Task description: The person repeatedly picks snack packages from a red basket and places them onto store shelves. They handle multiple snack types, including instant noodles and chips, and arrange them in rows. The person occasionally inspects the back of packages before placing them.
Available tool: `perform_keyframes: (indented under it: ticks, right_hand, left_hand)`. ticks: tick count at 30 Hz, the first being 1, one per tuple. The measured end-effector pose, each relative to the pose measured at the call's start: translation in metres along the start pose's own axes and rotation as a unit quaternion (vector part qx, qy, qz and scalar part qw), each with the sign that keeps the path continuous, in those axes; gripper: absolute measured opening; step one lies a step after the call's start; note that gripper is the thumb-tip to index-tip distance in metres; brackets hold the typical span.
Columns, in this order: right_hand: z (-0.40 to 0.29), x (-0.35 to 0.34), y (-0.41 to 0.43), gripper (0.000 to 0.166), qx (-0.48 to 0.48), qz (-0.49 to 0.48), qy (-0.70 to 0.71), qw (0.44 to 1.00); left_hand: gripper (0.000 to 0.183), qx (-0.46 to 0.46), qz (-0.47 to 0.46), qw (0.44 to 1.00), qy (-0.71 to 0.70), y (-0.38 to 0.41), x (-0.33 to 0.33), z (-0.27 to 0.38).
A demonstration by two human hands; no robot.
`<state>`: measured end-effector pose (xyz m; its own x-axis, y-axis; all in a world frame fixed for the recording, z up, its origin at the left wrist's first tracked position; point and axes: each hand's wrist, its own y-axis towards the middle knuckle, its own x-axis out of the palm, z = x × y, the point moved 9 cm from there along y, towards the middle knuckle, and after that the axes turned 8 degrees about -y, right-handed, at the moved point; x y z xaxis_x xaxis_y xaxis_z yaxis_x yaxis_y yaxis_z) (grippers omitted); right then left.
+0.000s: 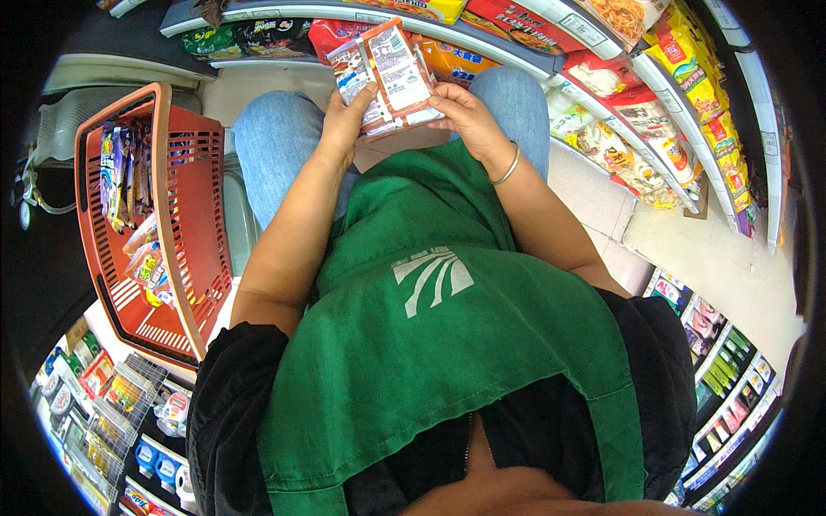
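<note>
Between both hands, above my lap, is a stack of flat printed food packets (395, 77), with a white panel of small print on the top one. My left hand (352, 119) grips the left edge, its thumb lying on top. At the lower right corner, my right hand (468, 116) pinches the packets between thumb and fingers; a bangle circles that wrist. A red plastic shopping basket (200, 245) stands to my left, holding several snack packets (116, 174) upright at its far end and more packets (151, 264) lying nearer.
Low shelves of bagged noodles (516, 26) curve ahead of me, and bagged foods (606, 138) fill the shelves on the right. Behind the basket is a grey plastic seat (71, 122). Goods racks (729, 367) stand behind me at lower right, and a wire basket (126, 400) at lower left.
</note>
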<state>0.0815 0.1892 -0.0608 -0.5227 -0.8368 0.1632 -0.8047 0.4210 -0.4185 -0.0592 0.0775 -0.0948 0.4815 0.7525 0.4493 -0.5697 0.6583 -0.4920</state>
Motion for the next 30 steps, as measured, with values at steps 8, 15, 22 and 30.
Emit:
perform_keyframes:
  ticks: [8, 15, 22, 30]
  right_hand:
    - [0.001, -0.004, 0.002, 0.009, -0.02, 0.015, 0.02, 0.999]
    - [-0.01, 0.0, 0.0, 0.006, -0.052, 0.008, 0.033, 0.998]
    - [-0.011, -0.001, 0.0, 0.007, -0.071, 0.008, 0.032, 0.997]
    - [-0.009, 0.001, 0.003, 0.036, -0.062, -0.034, 0.093, 0.993]
  left_hand:
    - [0.05, 0.049, -0.013, 0.998, 0.027, -0.006, 0.007, 0.013]
    - [0.048, 0.061, -0.012, 0.998, 0.023, -0.009, 0.01, 0.017]
    - [0.048, 0.06, -0.009, 0.998, 0.013, -0.006, 0.007, 0.014]
    - [0.05, 0.075, -0.053, 0.994, 0.062, 0.006, 0.009, 0.002]
